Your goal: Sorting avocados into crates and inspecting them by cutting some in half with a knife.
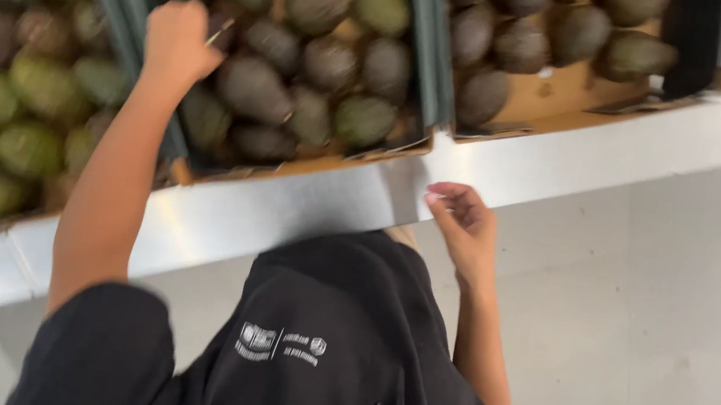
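Three cardboard trays (569, 95), dozens of avocados (255, 87), two hands (180, 39)

My bare left arm stretches forward, left hand (179, 41) curled into a loose fist. My right hand (462, 223) hangs lower, fingers relaxed and slightly bent, palm open.

Avocado boxes (331, 148) on metal shelf (285, 211)

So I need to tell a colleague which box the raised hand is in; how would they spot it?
Follow the metal shelf edge to the middle cardboard box of three. The left hand rests at its left rim. Its avocados are mostly dark, unlike the greener ones to the left.
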